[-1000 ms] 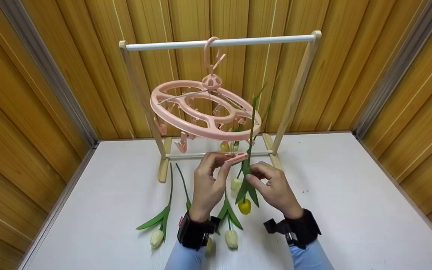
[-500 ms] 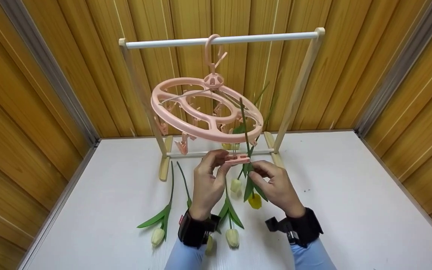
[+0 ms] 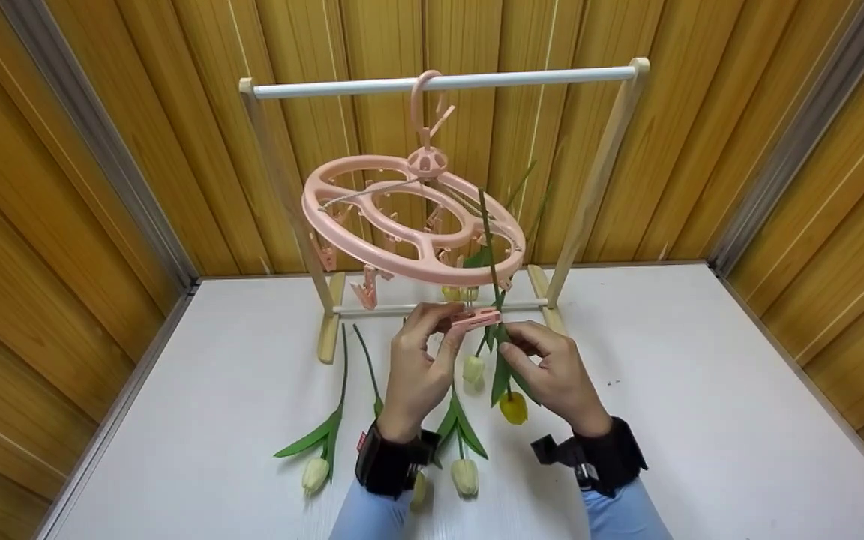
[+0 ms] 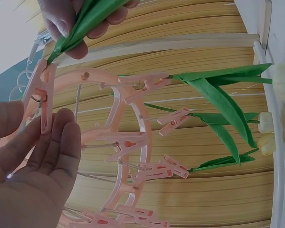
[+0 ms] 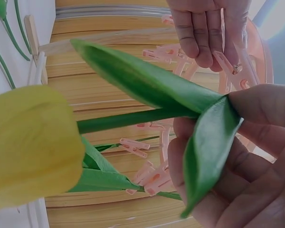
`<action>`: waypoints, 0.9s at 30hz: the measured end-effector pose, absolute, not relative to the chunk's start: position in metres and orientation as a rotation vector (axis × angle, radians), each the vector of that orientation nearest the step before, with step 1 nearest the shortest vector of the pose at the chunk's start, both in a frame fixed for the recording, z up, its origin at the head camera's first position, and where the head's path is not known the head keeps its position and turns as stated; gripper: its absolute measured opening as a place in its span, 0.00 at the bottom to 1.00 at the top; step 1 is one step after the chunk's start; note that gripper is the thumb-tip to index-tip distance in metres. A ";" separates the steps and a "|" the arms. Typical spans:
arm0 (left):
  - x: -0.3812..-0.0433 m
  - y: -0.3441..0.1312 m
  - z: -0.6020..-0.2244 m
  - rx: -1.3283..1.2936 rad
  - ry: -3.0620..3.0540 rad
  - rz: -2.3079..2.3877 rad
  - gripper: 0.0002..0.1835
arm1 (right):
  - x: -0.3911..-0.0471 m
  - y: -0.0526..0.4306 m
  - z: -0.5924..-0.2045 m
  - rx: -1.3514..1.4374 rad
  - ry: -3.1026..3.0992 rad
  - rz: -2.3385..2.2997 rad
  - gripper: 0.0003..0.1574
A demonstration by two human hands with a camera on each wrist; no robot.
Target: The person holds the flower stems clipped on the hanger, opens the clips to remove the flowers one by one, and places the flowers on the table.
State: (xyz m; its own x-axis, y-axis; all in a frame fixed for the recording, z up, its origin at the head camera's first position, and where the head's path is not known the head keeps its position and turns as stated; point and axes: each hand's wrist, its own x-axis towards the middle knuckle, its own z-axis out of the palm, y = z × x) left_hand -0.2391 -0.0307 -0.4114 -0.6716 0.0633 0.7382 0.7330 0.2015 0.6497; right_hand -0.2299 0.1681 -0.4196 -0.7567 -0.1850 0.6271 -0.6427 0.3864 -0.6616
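In the head view my left hand [image 3: 421, 367] pinches a pink clothespin [image 3: 477, 319] that hangs on a cord under the pink round drying hanger [image 3: 387, 259]. My right hand [image 3: 556, 371] holds an artificial yellow tulip [image 3: 513, 407] by its leaves and stem, bloom downward. The tulip's bare stem rises past the hanger's rim. The left wrist view has the stem at the tip of the clothespin [image 4: 46, 95]; whether the clip grips it I cannot tell. Close up in the right wrist view, the yellow bloom [image 5: 35, 147] points away from my fingers.
The hanger hooks over a white rod [image 3: 327, 91] on a wooden stand. Behind, clothespins hold several tulips [image 4: 218, 92]. White tulips lie on the table, one [image 3: 315, 475] at left and another [image 3: 464, 477] near my left wrist. Empty clips [image 3: 364, 289] hang at the hanger's left.
The tulip's bloom has swung right and its stem top has shifted left, against the clothespin's tip. The clothespin has turned slightly, with both hands nearly in place.
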 end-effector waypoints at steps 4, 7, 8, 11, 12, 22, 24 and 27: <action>-0.239 -0.030 -0.411 -0.731 -1.914 -1.543 0.11 | -0.229 0.168 -0.419 0.701 -2.200 1.345 0.10; -0.239 -0.030 -0.411 -0.737 -1.907 -1.539 0.10 | -0.228 0.167 -0.417 0.676 -2.218 1.360 0.09; -0.239 -0.030 -0.411 -0.741 -1.904 -1.540 0.10 | -0.228 0.167 -0.417 0.670 -2.221 1.365 0.09; -0.239 -0.030 -0.411 -0.757 -1.888 -1.538 0.10 | -0.228 0.167 -0.416 0.662 -2.218 1.377 0.09; -0.239 -0.030 -0.411 -0.762 -1.885 -1.536 0.10 | -0.228 0.167 -0.416 0.661 -2.215 1.379 0.09; -0.238 -0.030 -0.413 -0.764 -1.910 -1.490 0.12 | -0.228 0.167 -0.415 0.651 -2.243 1.409 0.10; -0.238 -0.030 -0.413 -0.766 -1.913 -1.478 0.12 | -0.228 0.167 -0.415 0.658 -2.245 1.410 0.10; -0.238 -0.030 -0.413 -0.767 -1.914 -1.478 0.12 | -0.228 0.167 -0.415 0.662 -2.240 1.412 0.10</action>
State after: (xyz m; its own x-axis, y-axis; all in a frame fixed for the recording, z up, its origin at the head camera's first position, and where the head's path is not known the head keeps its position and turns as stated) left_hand -0.2382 -0.0304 -0.4129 -0.6557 0.0847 0.7502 0.7473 0.2148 0.6289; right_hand -0.2282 0.1669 -0.4146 -0.8035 -0.1739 0.5693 -0.5887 0.3743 -0.7165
